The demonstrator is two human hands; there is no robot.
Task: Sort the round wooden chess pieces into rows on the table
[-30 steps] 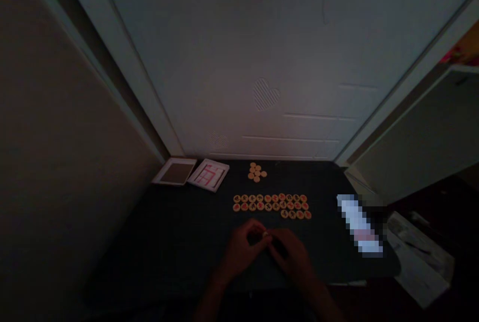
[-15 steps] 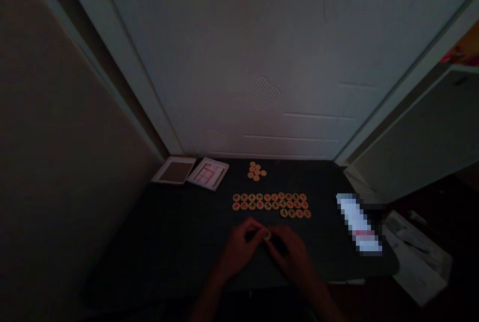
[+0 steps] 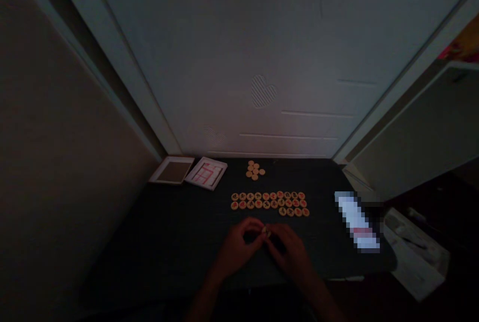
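On a dark table (image 3: pixel 168 242), my left hand (image 3: pixel 239 248) and my right hand (image 3: pixel 290 249) meet near the front edge. Both pinch a small round wooden game piece (image 3: pixel 266 233) between their fingertips. Just beyond them, several round wooden pieces with red and black marks lie in rows (image 3: pixel 269 203). A small cluster of plain round pieces (image 3: pixel 255 170) lies farther back, near the wall. The light is very dim.
At the back left lie a white box tray (image 3: pixel 171 170) and a white lid with red lines (image 3: pixel 206 173). A blurred-out white object (image 3: pixel 357 221) rests at the right. Papers (image 3: pixel 415 252) sit off the table's right edge. A pale door panel rises behind.
Both hands stay together on the small piece, shifting it only slightly. The view has dipped a little.
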